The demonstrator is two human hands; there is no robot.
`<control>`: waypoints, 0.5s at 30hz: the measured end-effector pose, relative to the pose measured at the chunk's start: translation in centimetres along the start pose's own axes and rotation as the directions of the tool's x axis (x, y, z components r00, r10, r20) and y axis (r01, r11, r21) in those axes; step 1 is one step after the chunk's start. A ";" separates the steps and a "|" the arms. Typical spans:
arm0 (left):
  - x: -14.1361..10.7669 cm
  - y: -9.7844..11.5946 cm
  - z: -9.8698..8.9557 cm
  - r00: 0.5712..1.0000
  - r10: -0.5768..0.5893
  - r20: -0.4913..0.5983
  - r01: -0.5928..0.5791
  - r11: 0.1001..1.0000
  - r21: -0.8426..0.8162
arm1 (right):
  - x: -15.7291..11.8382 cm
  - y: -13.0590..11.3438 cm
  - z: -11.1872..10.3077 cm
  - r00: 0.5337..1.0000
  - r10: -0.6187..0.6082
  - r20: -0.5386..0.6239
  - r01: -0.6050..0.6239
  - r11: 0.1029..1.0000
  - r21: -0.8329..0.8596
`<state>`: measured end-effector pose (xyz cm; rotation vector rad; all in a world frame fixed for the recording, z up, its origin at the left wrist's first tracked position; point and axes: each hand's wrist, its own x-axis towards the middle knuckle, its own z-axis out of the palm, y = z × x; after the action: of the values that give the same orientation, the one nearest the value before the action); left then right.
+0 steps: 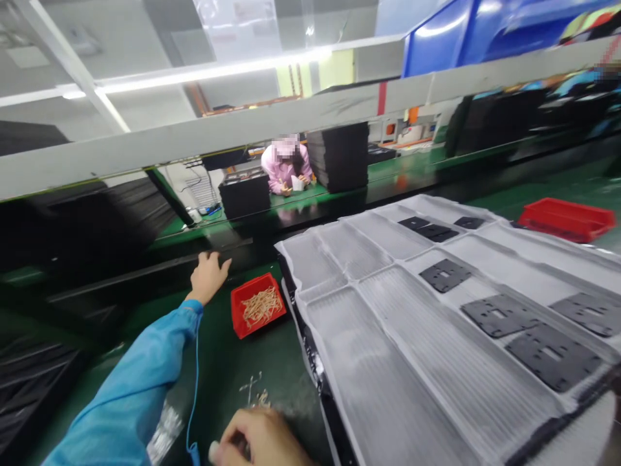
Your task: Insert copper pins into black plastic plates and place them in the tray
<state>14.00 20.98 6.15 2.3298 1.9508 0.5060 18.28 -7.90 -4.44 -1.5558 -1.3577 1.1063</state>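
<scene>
My left hand (208, 278), in a blue sleeve with a cord at the cuff, reaches out over the dark edge of the bench. Its thumb stands apart from the fingers, and nothing shows in it. Just right of it sits a red bin (235, 309) with many thin, beige-gold small parts (262, 307). At the bottom, my right hand (266, 440) is curled, thumb close to the fingers; what it may hold is hidden. A few loose small parts (262, 398) lie on the green bench just beyond it.
A large translucent tray (334, 336) with compartments fills the right side, holding several flat black plates (553, 353). Another red bin (565, 219) stands behind it. Clear plastic bags (166, 430) lie under my left arm. Across the bench, a person in pink (286, 168) works beside black stacks (338, 157).
</scene>
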 end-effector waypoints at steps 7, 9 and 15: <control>-10.3 -6.6 -3.5 0.818 0.304 0.489 -0.304 0.949 -0.082 | -2.2 2.5 -1.4 0.746 -0.385 0.543 0.492 0.869 -0.060; -14.6 -7.9 -2.7 0.767 0.358 0.532 -0.324 0.932 -0.159 | -2.8 3.6 0.3 0.543 -0.575 0.612 0.713 0.700 0.024; -21.3 -8.1 2.9 0.858 0.399 0.323 -0.307 0.903 -0.300 | -3.8 5.3 4.6 0.455 -0.699 0.552 0.857 0.511 -0.059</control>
<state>4.10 2.42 -3.10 2.4116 1.2236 0.2600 15.41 -12.29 -10.48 -0.5983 -2.3794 0.6341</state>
